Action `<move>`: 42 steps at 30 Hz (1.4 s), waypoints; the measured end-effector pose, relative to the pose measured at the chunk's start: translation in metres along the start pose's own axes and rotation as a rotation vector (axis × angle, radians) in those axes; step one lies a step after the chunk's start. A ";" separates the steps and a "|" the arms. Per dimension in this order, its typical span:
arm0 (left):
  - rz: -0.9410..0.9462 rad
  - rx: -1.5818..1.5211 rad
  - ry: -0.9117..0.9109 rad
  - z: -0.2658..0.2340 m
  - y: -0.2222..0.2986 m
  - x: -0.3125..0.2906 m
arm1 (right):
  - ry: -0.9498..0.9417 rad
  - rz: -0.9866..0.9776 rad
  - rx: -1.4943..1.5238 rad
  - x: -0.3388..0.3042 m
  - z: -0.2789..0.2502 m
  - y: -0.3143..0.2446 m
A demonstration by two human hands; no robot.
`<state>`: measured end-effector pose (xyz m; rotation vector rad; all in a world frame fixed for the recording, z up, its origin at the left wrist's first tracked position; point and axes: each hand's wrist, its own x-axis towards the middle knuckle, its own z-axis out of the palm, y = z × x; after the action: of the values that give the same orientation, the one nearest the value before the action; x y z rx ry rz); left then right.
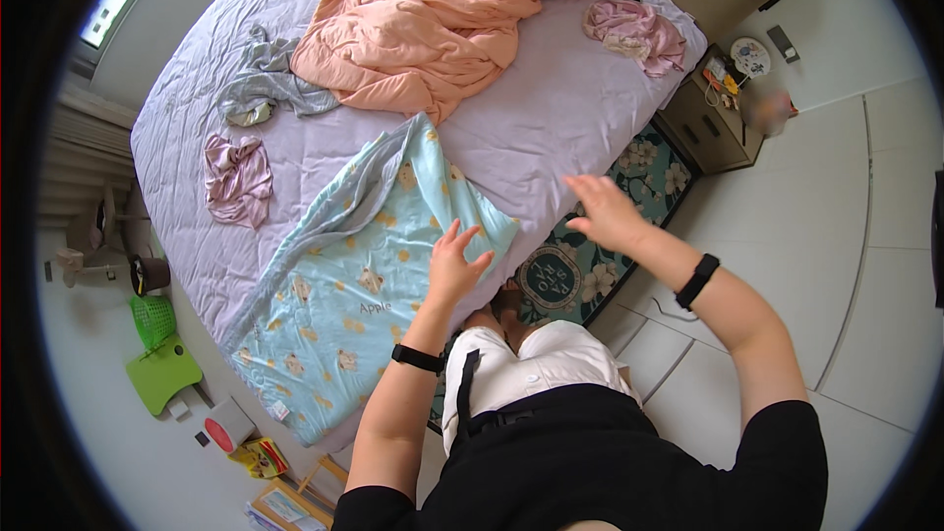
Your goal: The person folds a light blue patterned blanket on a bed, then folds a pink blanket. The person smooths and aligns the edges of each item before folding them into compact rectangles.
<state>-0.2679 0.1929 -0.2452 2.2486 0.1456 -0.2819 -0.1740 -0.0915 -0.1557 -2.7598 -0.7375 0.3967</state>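
The light-blue blanket [364, 285] (dotted with yellow prints) lies on the bed [531, 108] at the person's ten o'clock. Over its three-o'clock side, the left hand [457, 264] is empty, fingers parted; the right hand [610, 213], at one o'clock, likewise grasps nothing. Beyond the blanket, at twelve, sits a rumpled peach quilt [418, 34].
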 end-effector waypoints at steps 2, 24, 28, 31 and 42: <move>-0.010 0.004 -0.043 -0.003 -0.002 0.009 | -0.032 -0.008 0.044 0.014 0.032 -0.016; -0.307 -0.086 0.034 0.024 -0.067 0.102 | -0.448 0.366 0.594 0.164 0.215 -0.043; -0.409 0.242 0.354 0.028 -0.048 0.135 | -0.446 -0.122 0.604 0.150 0.197 -0.065; -0.563 0.291 0.438 0.016 -0.068 0.139 | -0.549 -0.330 0.565 0.146 0.176 -0.074; -0.792 -0.908 0.896 -0.023 -0.078 0.095 | -0.753 -0.466 0.364 0.158 0.204 0.016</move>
<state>-0.1881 0.2618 -0.3130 1.1692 1.3451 0.3577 -0.1010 0.0122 -0.3814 -1.9742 -1.2746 1.3302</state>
